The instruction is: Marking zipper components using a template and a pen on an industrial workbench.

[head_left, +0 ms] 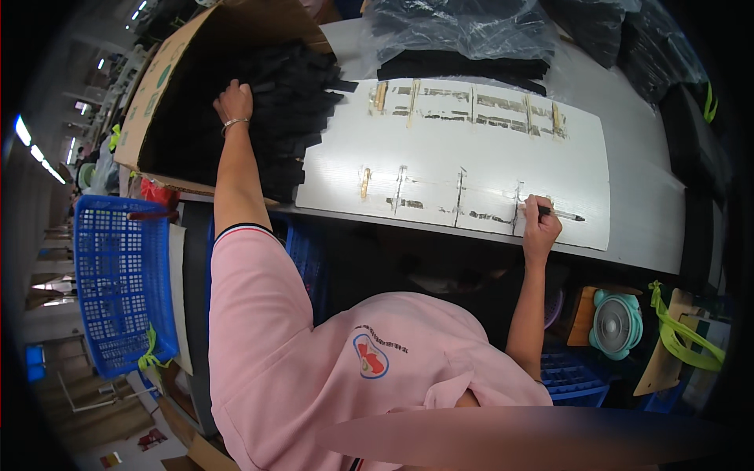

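At the left, my left hand (234, 103) reaches into a cardboard box (147, 102) lying on its side. Its fingers are curled down against a heap of black fabric strips (287, 110), and their tips are lost in the dark cloth. My right hand (540, 226) grips a black pen (567, 215), pointing to the right, over the near edge of a white board (487, 169). Two rows of tape strips and dark marks cross this board. Some strips spill from the box onto its left end.
Behind the board lie more black strips (463, 66) under clear plastic bags (463, 27). A blue plastic basket (124, 282) hangs left of the table. Below the table's right side are a teal fan (616, 323) and a blue crate (573, 375).
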A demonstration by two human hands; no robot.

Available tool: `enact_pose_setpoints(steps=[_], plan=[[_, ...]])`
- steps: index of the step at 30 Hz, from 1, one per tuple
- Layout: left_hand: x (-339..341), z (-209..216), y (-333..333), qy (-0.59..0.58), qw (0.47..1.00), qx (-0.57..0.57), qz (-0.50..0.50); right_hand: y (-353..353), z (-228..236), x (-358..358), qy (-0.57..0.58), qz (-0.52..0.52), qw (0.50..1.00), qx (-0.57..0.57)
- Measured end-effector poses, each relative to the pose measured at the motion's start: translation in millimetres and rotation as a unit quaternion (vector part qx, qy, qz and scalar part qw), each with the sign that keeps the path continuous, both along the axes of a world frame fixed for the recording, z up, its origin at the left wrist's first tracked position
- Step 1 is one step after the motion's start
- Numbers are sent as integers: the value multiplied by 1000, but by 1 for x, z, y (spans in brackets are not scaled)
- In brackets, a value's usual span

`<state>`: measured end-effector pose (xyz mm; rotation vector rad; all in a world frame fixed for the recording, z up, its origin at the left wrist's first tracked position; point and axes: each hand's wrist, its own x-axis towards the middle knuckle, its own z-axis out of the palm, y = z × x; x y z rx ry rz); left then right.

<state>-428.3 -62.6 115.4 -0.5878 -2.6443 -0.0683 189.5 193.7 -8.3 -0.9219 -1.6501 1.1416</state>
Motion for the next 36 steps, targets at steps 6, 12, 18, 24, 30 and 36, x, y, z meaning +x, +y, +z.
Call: enact_pose_setpoints(steps=[6,12,18,24,30,36], plan=[[41,-17,-10,16,999,-19,34,1,-1,1,5,-9,1000,-10],[85,-43,-27,102,994,-22,12,3,-3,2,0,-14,1000,13],[120,-60,-40,152,988,27,-26,4,-5,0,3,-15,1000,9],[152,-76,-33,162,985,46,-22,3,-2,1,1,-18,1000,-3],[146,-75,-30,181,973,129,-59,6,-6,0,0,-2,1000,6],[150,-64,-3,178,966,172,-70,4,-2,1,-46,-17,998,28]])
